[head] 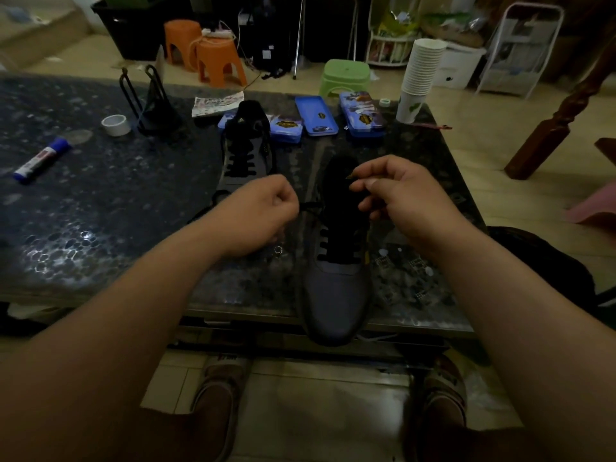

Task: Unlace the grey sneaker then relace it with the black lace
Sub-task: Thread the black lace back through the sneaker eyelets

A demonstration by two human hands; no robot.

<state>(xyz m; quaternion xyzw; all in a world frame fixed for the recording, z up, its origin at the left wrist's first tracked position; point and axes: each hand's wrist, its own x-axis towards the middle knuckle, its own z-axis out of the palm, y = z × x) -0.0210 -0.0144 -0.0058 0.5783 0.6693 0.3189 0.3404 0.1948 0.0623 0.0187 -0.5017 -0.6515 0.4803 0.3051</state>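
Observation:
A grey sneaker [335, 288] lies on the dark table, its toe over the front edge toward me. A black lace [338, 243] crosses its lower eyelets; the upper part is too dark to read. My left hand [263, 215] is curled at the shoe's left side and pinches a black lace end that runs to the eyelets. My right hand [400, 198] hovers over the tongue and pinches the other lace end by its small tip. A second grey sneaker [248, 151] with black lacing lies further back on the left.
On the dark speckled table [100, 208] are a marker [41, 160], a tape roll [116, 125], a black wire stand [153, 105], blue tins [316, 116] and a stack of paper cups [420, 78]. Orange stools [213, 58] and a green stool [345, 78] stand behind.

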